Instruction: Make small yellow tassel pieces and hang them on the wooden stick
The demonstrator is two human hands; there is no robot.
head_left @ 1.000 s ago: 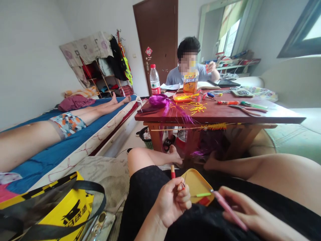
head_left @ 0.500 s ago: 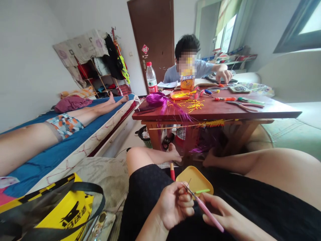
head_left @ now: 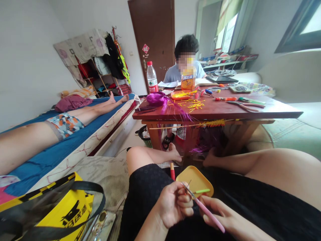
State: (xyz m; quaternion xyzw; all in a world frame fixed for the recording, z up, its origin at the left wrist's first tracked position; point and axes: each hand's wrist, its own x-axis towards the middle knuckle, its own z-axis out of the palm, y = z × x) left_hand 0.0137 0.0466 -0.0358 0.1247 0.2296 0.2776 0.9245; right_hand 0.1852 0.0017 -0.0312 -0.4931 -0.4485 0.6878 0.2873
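Note:
My right hand [head_left: 217, 209] is closed round the pink handle of a tool [head_left: 209, 214] with a thin metal shaft. That shaft slants up and left to the fingertips of my left hand [head_left: 175, 204]. The left fingers are curled in a pinch; a thin dark piece pokes up beside the shaft, and what they grip is too small to make out. Just beyond my hands, on my lap, rests a yellow tray [head_left: 193, 177] with a light green stick [head_left: 202, 191] in it. A red tool with a tan end [head_left: 172, 171] lies left of the tray.
Ahead stands a dark red table [head_left: 160, 114] bearing purple strands [head_left: 157, 99], yellow pieces [head_left: 197, 105], pliers [head_left: 242, 106] and a water bottle [head_left: 151, 78]. A person [head_left: 187, 50] sits behind it. Another person lies on the bed [head_left: 100, 122]. A yellow bag [head_left: 72, 211] is at my left.
The person across the table has drawn back the hand that was reaching over the right side. My own hands keep nearly the same pose, with the tool shifted very slightly.

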